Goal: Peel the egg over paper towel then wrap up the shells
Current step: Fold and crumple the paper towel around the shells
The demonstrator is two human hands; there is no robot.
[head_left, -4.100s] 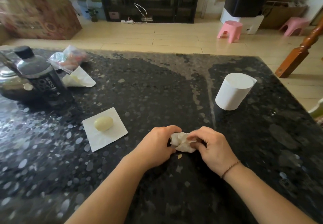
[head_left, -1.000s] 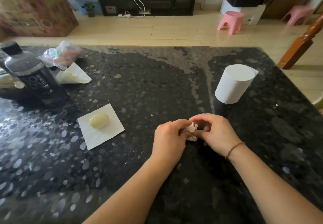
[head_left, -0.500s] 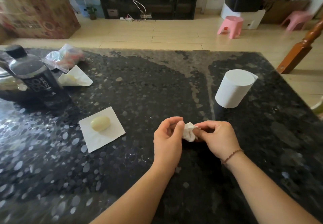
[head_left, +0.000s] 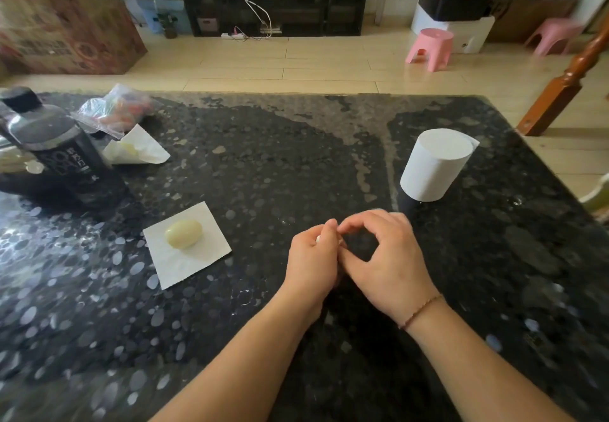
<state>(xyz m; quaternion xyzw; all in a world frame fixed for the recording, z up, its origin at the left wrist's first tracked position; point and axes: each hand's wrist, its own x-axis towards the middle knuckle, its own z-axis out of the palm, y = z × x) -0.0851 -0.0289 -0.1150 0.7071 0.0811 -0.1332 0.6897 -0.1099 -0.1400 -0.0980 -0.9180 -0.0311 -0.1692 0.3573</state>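
Lettering on the dark bottle (head_left: 54, 154) is too blurred to read. Left hand (head_left: 313, 261) is clenched on the paper-towel wad (head_left: 319, 239), exposed half a second ago and now nearly hidden; right hand (head_left: 385, 260) curls beside it, fingertips touching. Peeled egg (head_left: 183, 233) lies on a paper towel square (head_left: 188, 245) on the table (head_left: 263, 164).

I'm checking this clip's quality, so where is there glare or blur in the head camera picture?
Head view: window glare washes out the far middle of the table; the right hand is slightly motion-blurred at the fingertips; the pink stool and cardboard box near the edges are smeared and bent by the wide lens.
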